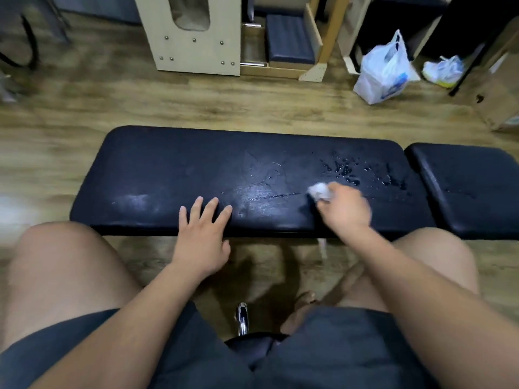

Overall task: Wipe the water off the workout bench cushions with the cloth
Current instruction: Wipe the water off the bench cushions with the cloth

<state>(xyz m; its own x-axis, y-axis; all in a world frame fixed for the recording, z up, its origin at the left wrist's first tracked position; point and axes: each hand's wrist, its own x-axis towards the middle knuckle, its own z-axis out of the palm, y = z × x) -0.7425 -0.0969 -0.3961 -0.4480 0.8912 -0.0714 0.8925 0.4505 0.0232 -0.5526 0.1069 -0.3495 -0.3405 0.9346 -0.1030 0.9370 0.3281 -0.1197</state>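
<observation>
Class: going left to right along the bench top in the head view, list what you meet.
Left hand flat on the long cushion → cloth → right hand → water droplets → short cushion.

Small cushion [474, 189] cut off at three o'clock. Cloth [320, 191] mostly hidden inside right hand [344, 204], both motion-blurred. Floor [42, 130] at nine o'clock smeared.
</observation>
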